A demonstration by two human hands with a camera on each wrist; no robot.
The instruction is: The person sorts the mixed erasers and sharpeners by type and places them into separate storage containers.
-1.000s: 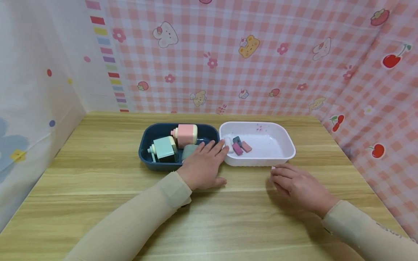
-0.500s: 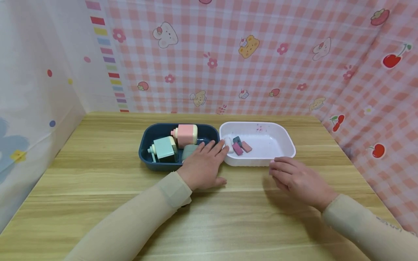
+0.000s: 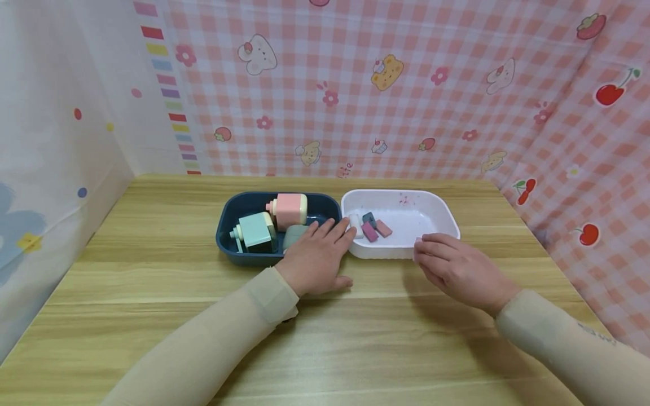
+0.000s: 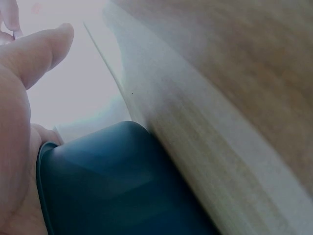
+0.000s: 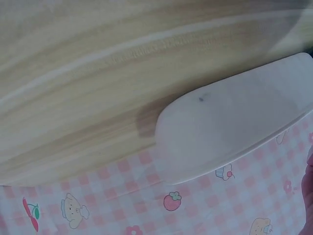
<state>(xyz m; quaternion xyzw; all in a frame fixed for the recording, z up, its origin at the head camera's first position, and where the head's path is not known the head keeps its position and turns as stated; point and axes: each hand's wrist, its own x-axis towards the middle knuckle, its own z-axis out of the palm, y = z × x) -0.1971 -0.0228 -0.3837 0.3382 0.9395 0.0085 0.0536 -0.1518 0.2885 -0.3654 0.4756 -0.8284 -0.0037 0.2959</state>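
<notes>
My left hand [image 3: 316, 260] lies with straight fingers over the near right side of the navy tray [image 3: 249, 259], fingertips at the seam with the white tray [image 3: 388, 252]. My right hand [image 3: 459, 269] pinches a small pale pink eraser [image 3: 417, 248], mostly hidden by the fingers, at the white tray's near right rim. Inside the white tray, at its left end, lie a white eraser [image 3: 355, 226], a dark teal one, a magenta eraser [image 3: 369, 232] and a pink eraser [image 3: 383, 228]. In the left wrist view, the navy tray's wall [image 4: 112, 181] is beside the palm.
The navy tray holds a mint crank pencil sharpener [image 3: 255, 232], a pink one [image 3: 290, 210] and a grey-green object [image 3: 293, 234] partly under my left hand. Both trays stand side by side on a wooden table [image 3: 325, 349]. A patterned cloth [image 3: 355, 113] rises behind.
My right hand, with the pale pink eraser, has risen and moved slightly left and forward, from the table up to the white tray's near rim. My left hand stays put.
</notes>
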